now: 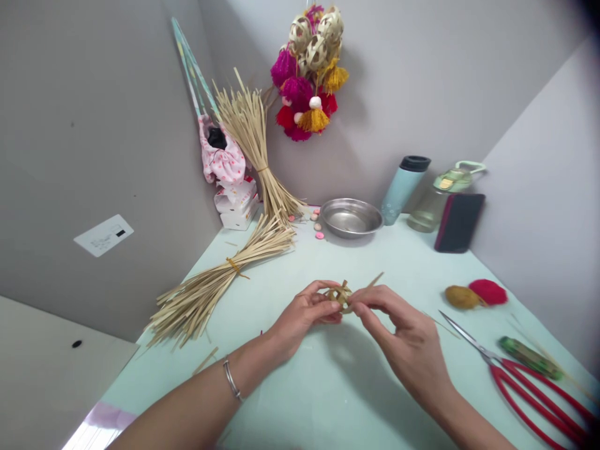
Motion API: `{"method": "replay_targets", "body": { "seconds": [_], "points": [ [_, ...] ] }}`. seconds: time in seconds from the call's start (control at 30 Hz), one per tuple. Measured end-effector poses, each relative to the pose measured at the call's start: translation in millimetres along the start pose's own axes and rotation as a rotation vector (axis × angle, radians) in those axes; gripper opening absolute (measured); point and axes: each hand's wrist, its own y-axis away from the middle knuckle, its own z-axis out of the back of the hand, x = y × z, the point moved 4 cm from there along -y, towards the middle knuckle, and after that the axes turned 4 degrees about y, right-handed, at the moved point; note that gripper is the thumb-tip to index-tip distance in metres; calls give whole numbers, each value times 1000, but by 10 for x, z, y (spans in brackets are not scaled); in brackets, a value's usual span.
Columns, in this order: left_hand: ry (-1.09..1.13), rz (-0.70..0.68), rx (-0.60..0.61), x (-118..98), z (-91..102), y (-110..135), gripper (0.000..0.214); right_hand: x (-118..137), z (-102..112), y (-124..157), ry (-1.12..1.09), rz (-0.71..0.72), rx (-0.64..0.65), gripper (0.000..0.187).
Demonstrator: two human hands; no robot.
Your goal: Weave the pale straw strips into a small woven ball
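Both hands meet over the middle of the pale green table. Between them is a small woven ball of tan strips, with loose strip ends sticking up and to the right. My left hand pinches the ball from the left with thumb and fingers. My right hand pinches it from the right, fingers curled. A silver bangle is on my left wrist.
A tied bundle of tan strips lies at the left and another leans in the corner. A metal bowl, tumbler, bottle, dark phone, two pompoms and red-handled scissors lie to the right. Woven balls with tassels hang on the wall.
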Motion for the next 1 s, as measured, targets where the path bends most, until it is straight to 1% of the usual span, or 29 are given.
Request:
{"method": "replay_targets", "body": {
  "seconds": [0.07,0.17,0.27,0.33,0.43,0.7,0.77,0.87,1.0],
  "points": [
    [-33,31,31,23,-14,5,35,-75,30,-28,-83,-125,-8,11],
    [-53,77,51,58,-21,6,37,-208,40,-58,-279,-307,-15,14],
    [-30,111,81,74,-29,2,38,-323,19,-68,-473,-435,-32,16],
    [-27,135,111,78,-41,3,39,-370,-4,-64,-554,-491,-25,16],
    [-35,159,147,76,-59,11,38,-388,-21,-57,-588,-515,-12,14],
    [-2,197,179,98,-81,25,39,-342,-31,-61,-549,-515,40,13],
    [19,176,184,97,-81,19,39,-328,-32,-63,-538,-507,50,14],
    [51,106,177,86,-69,0,39,-308,-36,-62,-537,-493,67,14],
    [73,30,122,73,-39,-17,41,-289,-39,-53,-551,-480,83,14]
  ]
}}
